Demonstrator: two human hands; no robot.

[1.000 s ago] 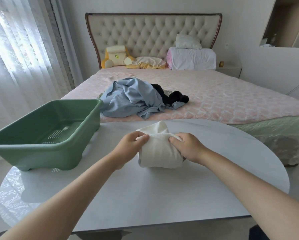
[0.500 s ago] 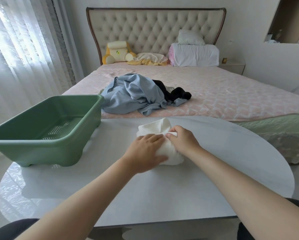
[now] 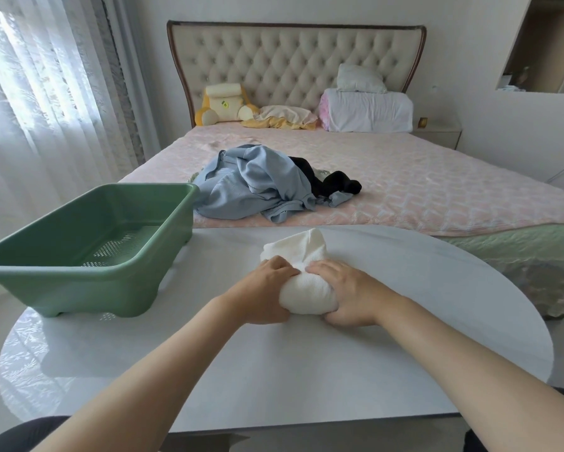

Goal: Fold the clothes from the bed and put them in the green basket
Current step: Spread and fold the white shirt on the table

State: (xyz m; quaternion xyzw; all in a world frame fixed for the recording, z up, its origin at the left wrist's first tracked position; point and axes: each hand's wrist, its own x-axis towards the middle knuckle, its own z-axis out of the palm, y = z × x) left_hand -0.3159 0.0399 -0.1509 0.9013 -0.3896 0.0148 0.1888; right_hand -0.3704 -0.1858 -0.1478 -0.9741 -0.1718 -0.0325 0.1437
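White knit garment point(image 3: 307, 290) near the table's point(image 3: 274, 370) far edge; your left hand point(image 3: 263, 293) and right hand point(image 3: 351, 293) have dropped to clamp its sides; seemingly folded, green basket point(image 3: 88, 288) next.

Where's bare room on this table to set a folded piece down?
Free: table right of the right hand to the curved edge; near-left corner in front of the green basket. Crowded: mid-table, white cloth gripped by left hand and right.

green basket point(image 3: 78, 282) open-topped at table's point(image 3: 306, 370) left, bare tabletop between basket and white bundle point(image 3: 306, 288)
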